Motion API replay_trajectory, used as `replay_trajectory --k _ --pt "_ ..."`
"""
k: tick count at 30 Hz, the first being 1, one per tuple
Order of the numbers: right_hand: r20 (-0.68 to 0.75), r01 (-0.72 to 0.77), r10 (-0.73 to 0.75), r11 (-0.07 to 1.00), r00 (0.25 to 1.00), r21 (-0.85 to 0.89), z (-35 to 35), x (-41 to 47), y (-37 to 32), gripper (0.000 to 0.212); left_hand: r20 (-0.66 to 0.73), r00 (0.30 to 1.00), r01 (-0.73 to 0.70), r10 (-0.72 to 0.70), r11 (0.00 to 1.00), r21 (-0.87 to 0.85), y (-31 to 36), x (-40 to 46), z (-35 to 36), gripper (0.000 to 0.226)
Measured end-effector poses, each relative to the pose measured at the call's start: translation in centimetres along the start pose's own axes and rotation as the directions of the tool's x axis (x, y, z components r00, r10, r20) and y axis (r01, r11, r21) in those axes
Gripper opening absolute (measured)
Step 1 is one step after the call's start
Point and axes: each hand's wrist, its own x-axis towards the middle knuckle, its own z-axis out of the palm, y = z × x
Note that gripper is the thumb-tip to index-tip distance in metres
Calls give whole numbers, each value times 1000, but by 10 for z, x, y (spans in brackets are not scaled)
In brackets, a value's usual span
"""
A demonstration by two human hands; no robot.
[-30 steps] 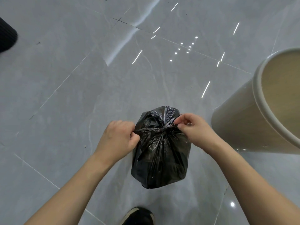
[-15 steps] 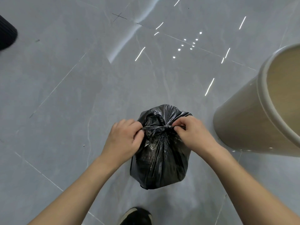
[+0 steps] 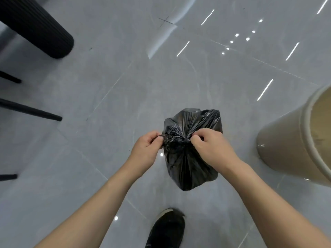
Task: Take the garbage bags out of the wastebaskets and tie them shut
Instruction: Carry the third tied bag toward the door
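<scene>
- I see both hands on the black garbage bag point(image 3: 189, 158), held in the air in front of me above the grey tiled floor point(image 3: 107, 97); the bag is out of the wastebasket and hangs between the two forearms
- left hand point(image 3: 146, 151): fingers curled, thumb and forefinger pinching a twisted strand of black plastic at the bag's left side, right at the gathered neck; strand runs taut from the pinch into the knot area
- right hand point(image 3: 210, 147): fingers curled over the gathered neck from the right, pinching plastic at the knot; fingertips partly buried in the folds, so I cannot tell exactly which strand it has
- neck of the bag is bunched tight between the two hands; loose fan of plastic sticks up above the bunch; body of the bag bulges below, clear of the floor as far as I can tell
- whether the knot is finished, I cannot tell; it is hidden among the folds
- beige wastebasket point(image 3: 290, 140) stands on the floor to the right of the bag, near but not touching; its open mouth faces the camera, no liner visible on the part of the rim in view
- black shoe point(image 3: 166, 228) on the floor below the bag, at bottom centre
- ribbed black column point(image 3: 35, 24) top left; thin black furniture legs point(image 3: 32, 110) along the left edge
</scene>
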Motion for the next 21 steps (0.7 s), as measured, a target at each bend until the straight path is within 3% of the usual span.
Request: replay_trajectory --k 3,10,16,21 --pt "36 15 -15 1000 999 -9 -24 -16 -58 33 -49 998 33 -34 999 -15 39 -33 -39 25" --pt "63 69 -68 997 996 -16 -134 -78 -259 28 -237 962 62 -132 958 -281 193 -131 -154 24" --pt "206 -109 114 993 972 -37 -225 -153 -408 32 -160 973 133 -167 970 -202 316 -228 -248 32" --pt "330 -169 155 985 931 16 -260 -207 -507 21 -187 956 168 -226 944 -282 379 -303 -312 32"
